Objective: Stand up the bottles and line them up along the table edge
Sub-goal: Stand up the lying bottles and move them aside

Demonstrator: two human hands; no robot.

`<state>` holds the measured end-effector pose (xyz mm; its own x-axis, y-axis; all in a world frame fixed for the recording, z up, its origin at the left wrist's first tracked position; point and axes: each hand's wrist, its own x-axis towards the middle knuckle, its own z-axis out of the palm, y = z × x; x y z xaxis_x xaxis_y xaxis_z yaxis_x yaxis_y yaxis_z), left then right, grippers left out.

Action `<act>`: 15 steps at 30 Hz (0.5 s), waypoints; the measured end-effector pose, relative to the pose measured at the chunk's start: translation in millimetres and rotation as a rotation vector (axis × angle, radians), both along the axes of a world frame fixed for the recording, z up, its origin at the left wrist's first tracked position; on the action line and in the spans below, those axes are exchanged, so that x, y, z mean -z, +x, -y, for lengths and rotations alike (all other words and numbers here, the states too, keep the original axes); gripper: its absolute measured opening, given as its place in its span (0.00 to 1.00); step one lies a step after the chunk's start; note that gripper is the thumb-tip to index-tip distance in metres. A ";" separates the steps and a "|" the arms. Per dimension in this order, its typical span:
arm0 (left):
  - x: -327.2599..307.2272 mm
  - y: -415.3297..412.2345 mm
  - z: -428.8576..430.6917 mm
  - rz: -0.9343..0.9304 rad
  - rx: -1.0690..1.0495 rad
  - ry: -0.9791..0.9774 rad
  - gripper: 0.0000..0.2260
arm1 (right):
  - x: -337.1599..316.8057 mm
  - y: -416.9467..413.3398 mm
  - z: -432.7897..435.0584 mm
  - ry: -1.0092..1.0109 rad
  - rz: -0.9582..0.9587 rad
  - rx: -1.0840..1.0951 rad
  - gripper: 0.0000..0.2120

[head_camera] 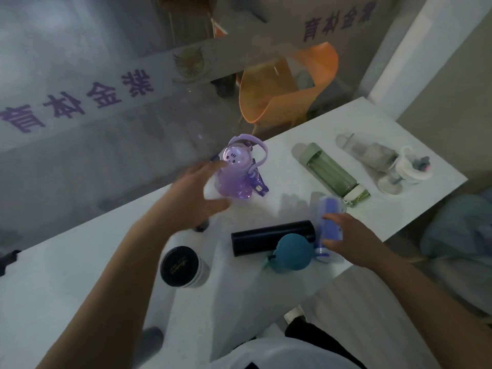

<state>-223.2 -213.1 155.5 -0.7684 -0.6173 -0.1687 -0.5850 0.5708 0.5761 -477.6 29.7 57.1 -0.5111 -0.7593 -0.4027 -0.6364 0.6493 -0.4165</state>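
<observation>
Purple bottle (235, 171) upright near far edge of white surface (80, 288), left hand (195, 198) spread beside it; right hand (348, 235) closed around lying lilac bottle (328, 222); green bottle (330, 171) flat.

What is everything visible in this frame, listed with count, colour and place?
purple bottle: 1, translucent purple, upright at far table edge
green bottle: 1, green, lying on right part of table
clear bottle: 1, greyish clear, lying far right
white lidded cup: 1, white, at the clear bottle's end
black bottle: 1, lying mid-table
teal bottle: 1, near edge
blue bottle: 1, under right hand
black-lidded bottle: 1, upright, near left
table: 1, white
chair: 1, orange, behind glass
left hand: beside purple bottle, fingers spread
right hand: on blue bottle
</observation>
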 end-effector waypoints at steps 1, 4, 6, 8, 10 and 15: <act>4.4 -4.8 -17.2 -0.027 0.014 0.003 0.33 | 5.2 -4.5 5.9 0.015 -0.030 -0.071 0.32; 27.7 -21.8 -71.3 -0.033 -0.038 0.069 0.33 | 26.3 -16.6 22.8 0.026 -0.111 -0.306 0.31; 47.0 -33.1 -106.8 -0.017 -0.084 0.137 0.34 | 42.7 -22.1 33.4 0.079 -0.171 -0.455 0.29; 67.3 -40.3 -135.1 -0.007 -0.100 0.158 0.37 | 59.3 -25.7 44.5 0.160 -0.236 -0.574 0.28; 84.8 -47.9 -158.0 0.014 -0.133 0.136 0.39 | 75.5 -31.9 52.3 0.213 -0.273 -0.669 0.30; 98.6 -63.0 -194.0 0.061 -0.235 0.063 0.40 | 96.3 -44.8 61.2 0.241 -0.319 -0.782 0.33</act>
